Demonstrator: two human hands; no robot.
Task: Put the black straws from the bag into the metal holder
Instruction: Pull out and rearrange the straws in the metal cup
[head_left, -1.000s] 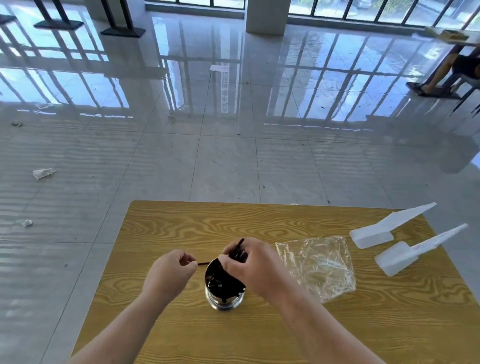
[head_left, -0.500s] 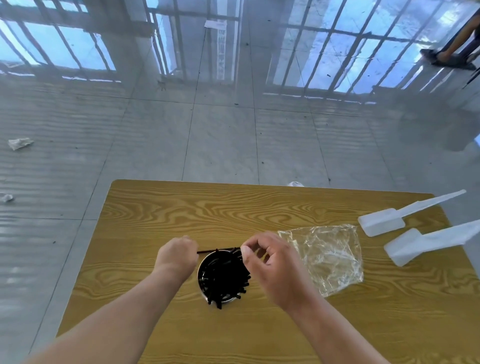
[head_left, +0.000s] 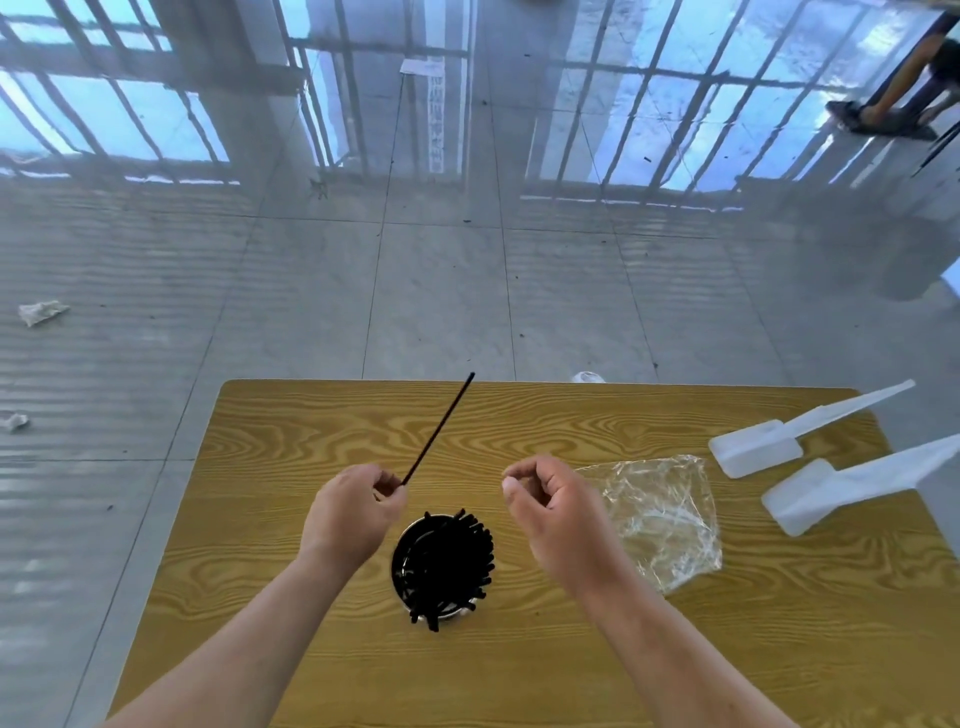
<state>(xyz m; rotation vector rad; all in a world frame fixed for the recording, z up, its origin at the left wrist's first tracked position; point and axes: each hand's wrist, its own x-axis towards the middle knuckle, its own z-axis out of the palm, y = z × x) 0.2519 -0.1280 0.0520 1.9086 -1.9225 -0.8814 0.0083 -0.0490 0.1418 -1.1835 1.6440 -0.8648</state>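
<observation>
A round metal holder (head_left: 401, 551) stands on the wooden table (head_left: 571, 665) between my forearms, packed with several black straws (head_left: 447, 561) fanning out over its rim. My left hand (head_left: 353, 512) is above and to the left of it, pinching the lower end of one black straw (head_left: 439, 428) that points up and away to the right. My right hand (head_left: 550, 504) hovers right of the holder with its fingers curled and nothing in them. The clear plastic bag (head_left: 660, 519) lies crumpled and flat just right of that hand.
Two white plastic scoops (head_left: 753, 452) (head_left: 810, 493) lie at the table's right edge. Beyond the table's far edge is glossy tiled floor with scraps of paper (head_left: 41, 312). A person's legs (head_left: 893, 88) show at the far top right.
My left hand has lifted one straw so that it points up and away. My right hand let go and moved right, off the holder. The camera tilted further down.
</observation>
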